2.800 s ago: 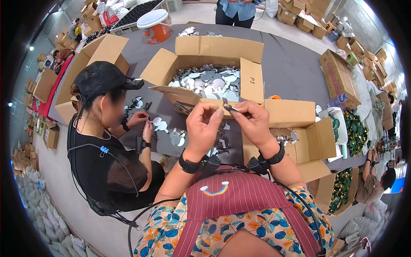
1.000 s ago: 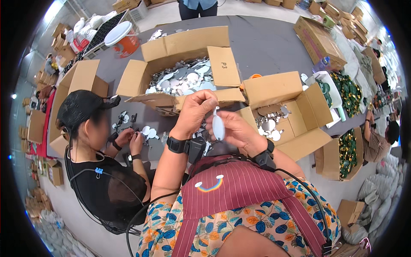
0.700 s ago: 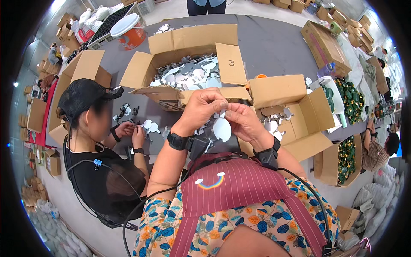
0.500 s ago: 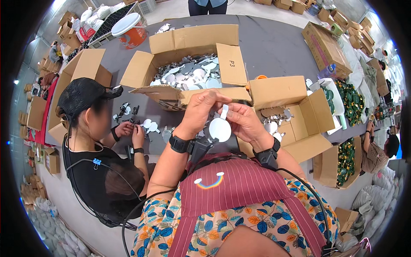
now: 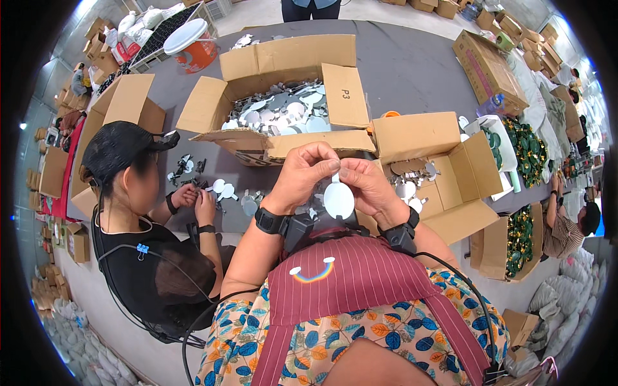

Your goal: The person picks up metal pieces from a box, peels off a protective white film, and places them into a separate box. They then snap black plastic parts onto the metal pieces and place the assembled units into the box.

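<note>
A flat white disc with a narrow tab (image 5: pixel 339 201) hangs in front of my apron, tab upward. My left hand (image 5: pixel 301 175) pinches the top of the tab between thumb and fingertip. From the other side, my right hand (image 5: pixel 369 188) has its thumb and fingers closed on the same tab, the fingertips almost meeting. Just beyond my hands is an open cardboard box (image 5: pixel 351 96) heaped with similar white and grey tabbed discs (image 5: pixel 283 110). By my right wrist, a second open box (image 5: pixel 479 164) holds more such pieces (image 5: pixel 407 189).
At my left a person in a black cap (image 5: pixel 122 151) handles small dark parts, with loose discs (image 5: pixel 224 188) nearby. An orange bucket (image 5: pixel 195 56) stands at the table's far left. A long carton (image 5: pixel 489 74) and a white bin (image 5: pixel 492 138) of green pieces are at the right.
My fingers have shifted to the upper end of the tab, and the disc now hangs lower and slightly to the right. My left hand's fingers have curled in more.
</note>
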